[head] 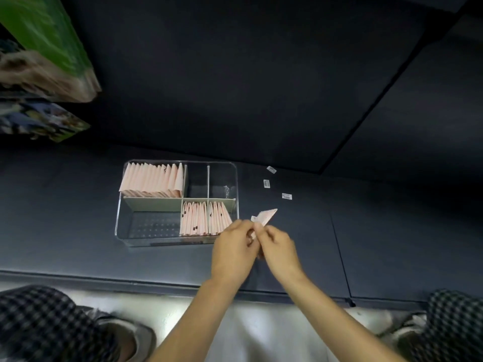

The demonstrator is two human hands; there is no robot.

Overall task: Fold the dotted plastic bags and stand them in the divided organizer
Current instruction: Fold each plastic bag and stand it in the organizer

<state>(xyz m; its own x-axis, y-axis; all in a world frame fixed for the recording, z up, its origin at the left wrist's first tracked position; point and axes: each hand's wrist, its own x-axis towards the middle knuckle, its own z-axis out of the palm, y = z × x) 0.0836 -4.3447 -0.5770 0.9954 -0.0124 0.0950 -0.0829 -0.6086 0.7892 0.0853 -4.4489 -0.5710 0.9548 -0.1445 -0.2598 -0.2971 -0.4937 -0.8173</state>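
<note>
A clear divided organizer (pixel 119 218) sits on a dark mat. Its back left compartment holds a row of folded pink bags (pixel 153 180) standing upright. The two front right compartments hold more folded pink bags with dark dots (pixel 205 218). Just right of the organizer, my left hand (pixel 234 248) and my right hand (pixel 277 248) meet and together pinch one folded pink bag (pixel 268 216), which sticks up above my fingers with a small white label at its lower left edge.
Three small white stickers (pixel 266 183) lie on the mat to the right of the organizer. Green picture boxes (pixel 44 56) stand at the far left. My checkered trouser knees (pixel 39 322) and shoes are along the bottom, at the mat's front edge.
</note>
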